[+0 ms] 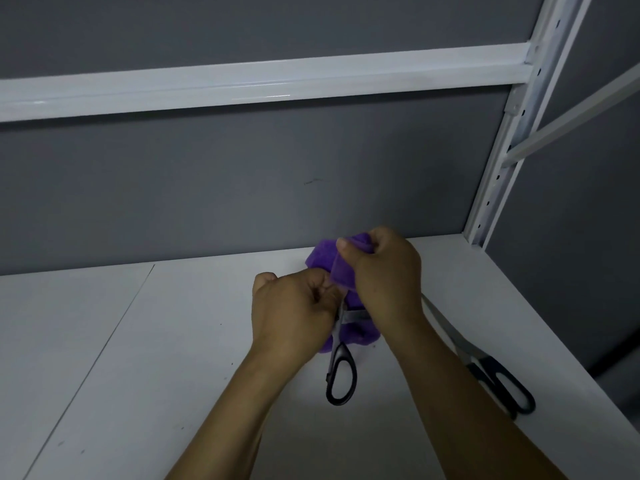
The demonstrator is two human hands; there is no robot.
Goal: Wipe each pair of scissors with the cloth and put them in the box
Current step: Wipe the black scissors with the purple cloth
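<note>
We see 2 bare forearms (450, 393) reach up from the bottom edge over a white shelf board (173, 341). Between them, a pair of black-handled scissors (341, 375) points its 1 visible handle loop toward us, with the metal part running up into the hands. To the right, close to the board's right edge, a second pair of scissors (498, 379) lies flat. Its black handles are nearer us and its long blades angle away behind the right wrist.

Further in, the left hand (294, 306) has its fingers curled around the upper part of the black-handled scissors, near the pivot. The right hand (384, 275), touching it on the right, pinches a fold of a purple cloth (323, 258) between thumb and curled fingers. The cloth is bunched around the blades, and more of it shows below the hands, so we cannot tell how far the blades are spread.

Behind the hands, the board meets a grey wall (207, 188). Higher up, a white beam (242, 84) crosses the wall and joins a white upright (498, 174) with a row of holes on the right.
</note>
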